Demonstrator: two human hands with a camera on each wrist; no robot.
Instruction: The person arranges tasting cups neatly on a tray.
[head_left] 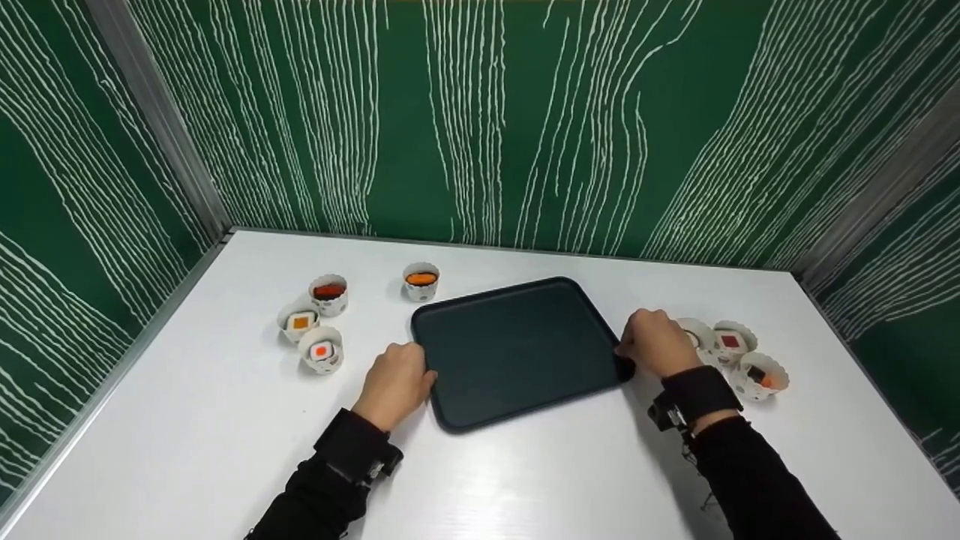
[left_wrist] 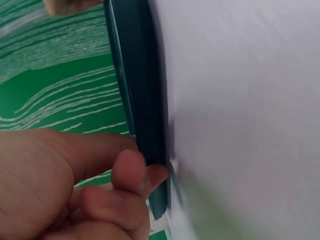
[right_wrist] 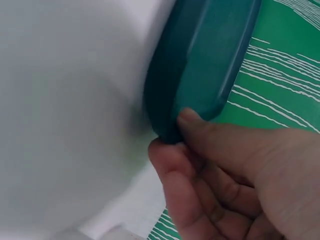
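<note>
Fingers (right_wrist: 170,159) curled, pinching dark tray (head_left: 517,352) — left hand (head_left: 394,384) at one edge, right hand (head_left: 661,345) opposite, forearms (head_left: 750,472) slanting inward

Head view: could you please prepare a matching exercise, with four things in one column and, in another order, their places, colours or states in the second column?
Column one:
1. Tray
2. Left hand
3. Right hand
4. Wall

Column two:
A. Grips the right edge of the tray
B. Green with white lines
C. Held by two hands
D. Grips the left edge of the tray

Right pairs: 1-C, 2-D, 3-A, 4-B
</note>
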